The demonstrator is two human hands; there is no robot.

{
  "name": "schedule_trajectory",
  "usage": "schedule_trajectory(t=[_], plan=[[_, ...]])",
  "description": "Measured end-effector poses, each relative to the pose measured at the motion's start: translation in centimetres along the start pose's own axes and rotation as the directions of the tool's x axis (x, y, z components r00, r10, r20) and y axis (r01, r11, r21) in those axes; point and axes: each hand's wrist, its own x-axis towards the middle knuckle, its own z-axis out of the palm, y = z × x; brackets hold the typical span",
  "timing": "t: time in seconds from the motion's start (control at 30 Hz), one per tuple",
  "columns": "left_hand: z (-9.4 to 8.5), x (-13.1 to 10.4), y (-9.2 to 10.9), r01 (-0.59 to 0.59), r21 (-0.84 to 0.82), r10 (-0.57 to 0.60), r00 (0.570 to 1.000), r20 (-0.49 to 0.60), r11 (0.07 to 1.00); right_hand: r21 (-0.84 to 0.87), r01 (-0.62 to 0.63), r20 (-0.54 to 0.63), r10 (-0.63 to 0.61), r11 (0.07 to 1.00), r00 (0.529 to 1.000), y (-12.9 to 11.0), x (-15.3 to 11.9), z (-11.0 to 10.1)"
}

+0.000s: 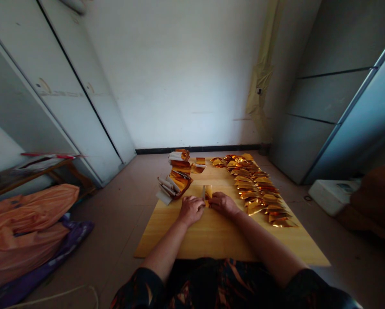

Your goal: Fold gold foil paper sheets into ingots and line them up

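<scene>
One low wooden table (179, 244) fills the near centre, pale-topped, on a tiled floor (121, 214). Far side: whitish wall (179, 81), dark skirting (179, 150), yellowish tape strip (260, 81) running down at right. Light cabinet (73, 77) with two handles at far left; grey-blue cabinet (314, 107) at far right.

Left hand (191, 209) and right hand (223, 203) meet near table centre. Grip: both narrow, fingers bent, holding a small gold foil piece (208, 192) between them at its near end; exact finger contact cannot be told. The piece stands raised off the tabletop.

Table, left: loose stacks of gold-and-white sheets (176, 182), fanned, partly overlapping. Table, right: many folded gold pieces (256, 184) in overlapping rows, far edge toward near right.

Containers: crumpled orange bag (34, 206) on the left, lying over a purple bag (66, 242); contents of both hidden. White box (332, 195) on the floor at right, contents not visible.

Writing: pale marks on the purple bag, too small to read.
</scene>
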Motion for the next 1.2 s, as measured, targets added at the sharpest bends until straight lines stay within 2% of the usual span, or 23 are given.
schedule_trajectory(t=[0.2,0.43,0.6,0.7,0.8,0.87,1.0,1.2], plan=[[0.4,-0.3,-1.1,-0.044,-0.012,0.044,0.999,0.018,0.999,-0.055,-0.097,-0.035,0.095,0.994,0.995,-0.5,-0.3,0.0],[0.3,-0.4,-1.0,-0.067,0.003,0.067,0.997,0.031,0.998,-0.048,-0.032,-0.107,0.027,0.998,0.994,-0.3,-0.4,0.5],[0.2,-0.5,-0.9,-0.043,-0.005,0.043,0.998,0.052,0.999,0.029,0.0,-0.025,0.0,1.0,1.0,0.1,0.3,0.7],[0.1,-0.4,-0.9,-0.033,-0.009,0.034,0.997,0.069,0.999,0.071,-0.118,0.058,0.114,0.991,0.992,0.0,1.1,0.5],[0.1,-0.3,-1.0,-0.018,-0.01,0.019,0.996,0.088,1.0,0.046,-0.311,0.134,0.303,0.949,0.944,-0.5,1.7,0.1],[0.1,-0.2,-1.0,-0.012,-0.012,0.013,0.995,0.095,1.0,0.022,-0.389,0.169,0.38,0.921,0.909,-0.9,2.1,-0.1],[0.0,-0.3,-1.0,-0.013,-0.017,0.015,0.995,0.1,1.0,-0.03,-0.459,0.196,0.456,0.888,0.868,-1.6,2.6,-0.5],[-0.3,-0.6,-0.8,-0.058,0.015,0.055,0.99,0.126,0.998,-0.071,-0.487,0.217,0.49,0.871,0.844,-2.2,2.9,-1.2]])
